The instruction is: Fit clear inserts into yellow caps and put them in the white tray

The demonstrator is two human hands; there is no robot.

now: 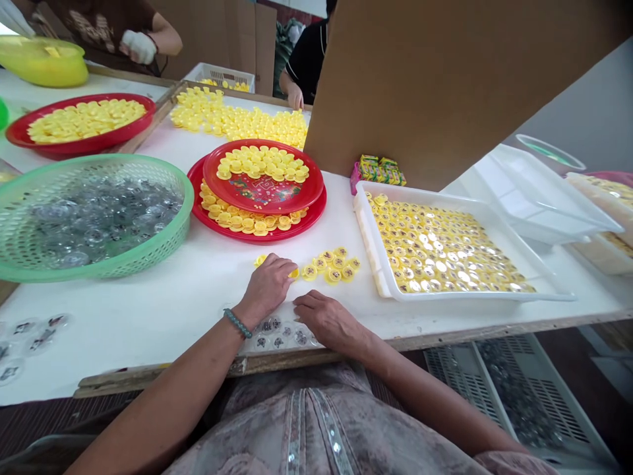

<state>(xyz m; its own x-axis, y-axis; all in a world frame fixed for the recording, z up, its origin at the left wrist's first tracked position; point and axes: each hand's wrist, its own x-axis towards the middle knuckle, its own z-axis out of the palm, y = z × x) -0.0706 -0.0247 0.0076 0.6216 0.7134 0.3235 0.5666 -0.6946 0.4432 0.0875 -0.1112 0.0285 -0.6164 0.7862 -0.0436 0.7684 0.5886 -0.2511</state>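
My left hand [268, 285] rests knuckles-up on the white table [173, 297], fingers curled over a small yellow cap [294, 272] at the end of a short row of yellow caps [332, 265]. My right hand [329, 321] lies palm-down beside it, fingers curled, over several clear round lids [277, 333] near the table's front edge. What either hand grips is hidden.
Two stacked red plates [262, 191] of yellow caps sit ahead. A green basket [93, 211] of clear lids is left, a white tray [445, 247] of capped pieces right, behind it a cardboard sheet [445, 86]. Other people's hands work at the far edge.
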